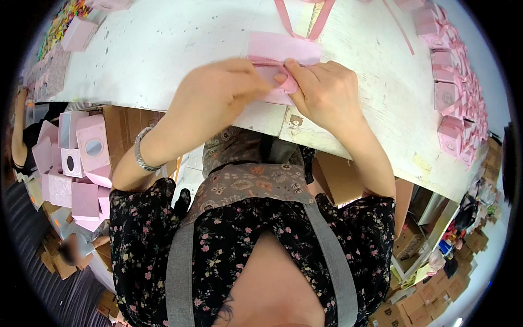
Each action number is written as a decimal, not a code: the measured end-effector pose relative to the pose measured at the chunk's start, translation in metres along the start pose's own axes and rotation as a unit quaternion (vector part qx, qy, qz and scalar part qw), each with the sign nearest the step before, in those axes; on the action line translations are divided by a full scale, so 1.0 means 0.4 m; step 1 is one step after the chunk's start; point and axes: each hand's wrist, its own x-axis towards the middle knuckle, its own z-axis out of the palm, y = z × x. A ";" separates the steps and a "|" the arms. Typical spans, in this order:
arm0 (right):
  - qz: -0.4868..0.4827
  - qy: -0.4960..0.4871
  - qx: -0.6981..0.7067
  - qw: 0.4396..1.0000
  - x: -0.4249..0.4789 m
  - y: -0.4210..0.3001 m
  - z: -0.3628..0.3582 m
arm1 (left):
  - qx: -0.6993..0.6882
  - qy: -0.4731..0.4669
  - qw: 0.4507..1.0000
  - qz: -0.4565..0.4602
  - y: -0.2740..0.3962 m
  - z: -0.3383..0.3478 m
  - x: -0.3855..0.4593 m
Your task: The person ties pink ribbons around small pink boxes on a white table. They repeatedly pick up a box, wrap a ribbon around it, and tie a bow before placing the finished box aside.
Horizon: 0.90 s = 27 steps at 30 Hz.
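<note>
A pale pink paper box point(282, 45) lies near the front edge of the white worktable point(155, 53). Across its middle runs a pink ribbon point(263, 61), gathered where both hands meet. My right hand point(327, 88) pinches the ribbon at the centre of the box, its thumb on the gathered part. From the left, my left hand point(229, 83) reaches in with curled fingers at a ribbon loop point(289, 83); it is blurred, and its fingertips are partly hidden. Beyond the box, more pink ribbon point(322, 20) stretches towards the far side in two strands.
Several ribbon-tied pink boxes point(447, 96) crowd the table's right edge. A loose ribbon strip point(400, 28) lies nearby. Untied pink boxes point(93, 141) fill a cardboard carton point(128, 120) at the left. Colourful small items point(61, 24) sit far left. Other people point(83, 245) are at left.
</note>
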 end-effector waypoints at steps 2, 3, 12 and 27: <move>0.021 0.019 0.008 1.000 0.004 -0.003 0.001 | 0.017 0.047 0.998 -0.041 -0.013 0.008 0.013; 0.031 0.028 0.005 0.999 0.011 -0.011 0.001 | -0.011 0.062 0.997 -0.053 -0.028 0.024 0.028; 0.148 -0.044 0.252 0.955 0.025 0.055 -0.043 | 0.097 0.135 0.976 0.144 -0.091 0.060 0.074; 0.392 -0.069 0.561 0.726 0.083 0.241 0.022 | 0.032 -0.001 0.945 0.326 -0.096 0.066 0.157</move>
